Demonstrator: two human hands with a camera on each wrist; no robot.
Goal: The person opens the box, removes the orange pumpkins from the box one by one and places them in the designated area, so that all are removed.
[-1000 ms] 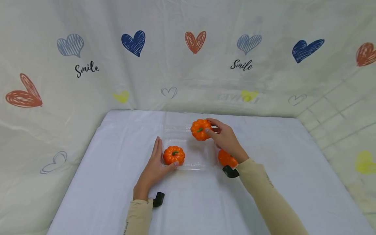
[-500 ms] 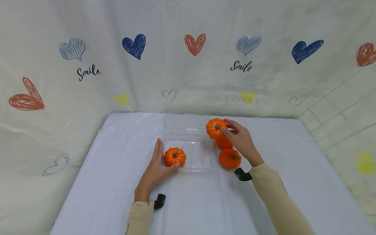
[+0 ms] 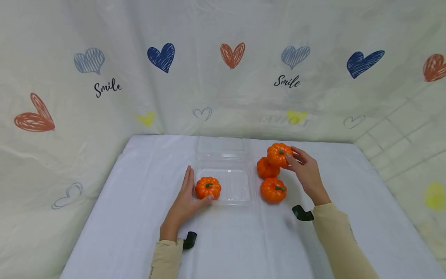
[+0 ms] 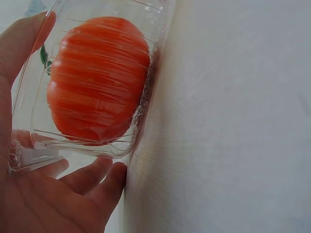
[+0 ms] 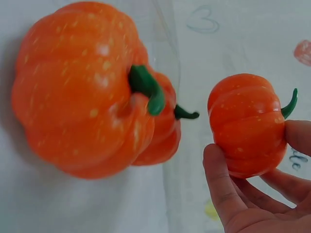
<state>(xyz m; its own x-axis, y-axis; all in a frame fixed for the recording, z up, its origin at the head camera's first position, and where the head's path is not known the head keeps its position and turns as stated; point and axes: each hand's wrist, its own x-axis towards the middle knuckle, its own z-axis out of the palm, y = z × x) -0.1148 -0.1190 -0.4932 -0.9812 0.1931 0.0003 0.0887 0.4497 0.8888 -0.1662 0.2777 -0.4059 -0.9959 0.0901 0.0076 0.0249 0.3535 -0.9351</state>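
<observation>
In the head view, an open clear plastic clamshell box [image 3: 238, 185] lies on the white tabletop, its lid [image 3: 221, 148] folded back. One small orange toy pumpkin [image 3: 208, 188] with a green stem sits in the box's left part. My left hand [image 3: 184, 203] holds the box at its near left corner, thumb along the front and fingers along the left side. To the right of the box, my right hand [image 3: 306, 170] pinches another toy pumpkin [image 5: 248, 124] between thumb and fingers, raised above the table. Nearby rest a front toy pumpkin [image 3: 273, 190] and a back toy pumpkin [image 3: 267, 168].
A white cloth [image 3: 122, 217] covers the table. Behind it hangs a pale curtain [image 3: 195, 85] printed with hearts and "Smile". A black wrist-camera mount [image 3: 302, 213] sticks out from the right sleeve, and another black mount [image 3: 189, 240] from the left.
My right hand has carried its toy pumpkin from above the box out to the right, uncovering the two toy pumpkins beside the box. My left hand stays at the box.
</observation>
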